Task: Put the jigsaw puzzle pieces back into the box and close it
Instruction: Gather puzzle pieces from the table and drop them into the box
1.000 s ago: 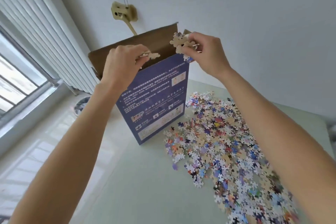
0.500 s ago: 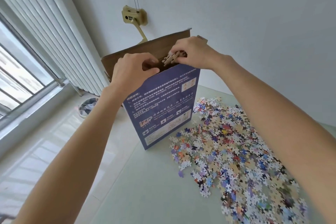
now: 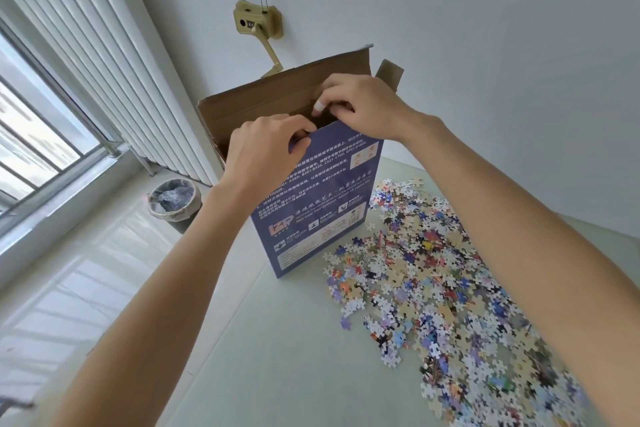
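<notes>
Both hands are up at the mouth of the blue puzzle box (image 3: 317, 204), which stands upright on its narrow end on the pale counter (image 3: 277, 357), long axis vertical, brown flap (image 3: 294, 90) raised behind the opening. The left hand (image 3: 266, 152) has its fingers curled over the near top edge of the box, gripping the rim; the right hand (image 3: 360, 107) hovers just over the opening with fingertips bunched together, and whether it has any pieces pinched there I cannot tell. The two hands sit close, nearly touching across the slot. Now the key relation: the loose jigsaw pieces (image 3: 433, 288) lie spread on the counter below and to the right of the box, running from its base towards the person, so the right hand looks the nearer one for the next scoop while the left could steady the box. Plenty remains; closing looks far off
</notes>
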